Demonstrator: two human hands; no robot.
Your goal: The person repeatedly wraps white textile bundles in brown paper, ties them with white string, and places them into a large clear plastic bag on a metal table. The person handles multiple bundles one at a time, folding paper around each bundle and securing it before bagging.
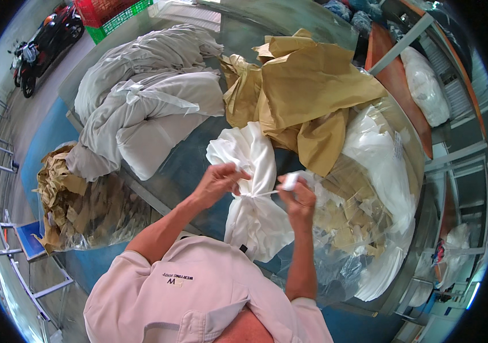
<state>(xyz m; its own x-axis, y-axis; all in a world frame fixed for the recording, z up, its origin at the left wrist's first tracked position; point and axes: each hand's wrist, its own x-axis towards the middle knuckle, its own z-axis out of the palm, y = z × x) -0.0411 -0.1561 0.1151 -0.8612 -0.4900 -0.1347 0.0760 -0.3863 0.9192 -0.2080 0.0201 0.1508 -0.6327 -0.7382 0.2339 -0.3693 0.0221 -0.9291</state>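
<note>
Over the table (191, 143), right fingers (301, 193) pinch a cord (267, 193) at white cloth (253, 220); whether left fingers (233, 176) pinch is unclear.

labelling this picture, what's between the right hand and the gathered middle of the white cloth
In the head view, a thin white strip spans the gap from the white cloth to the right hand.
</note>
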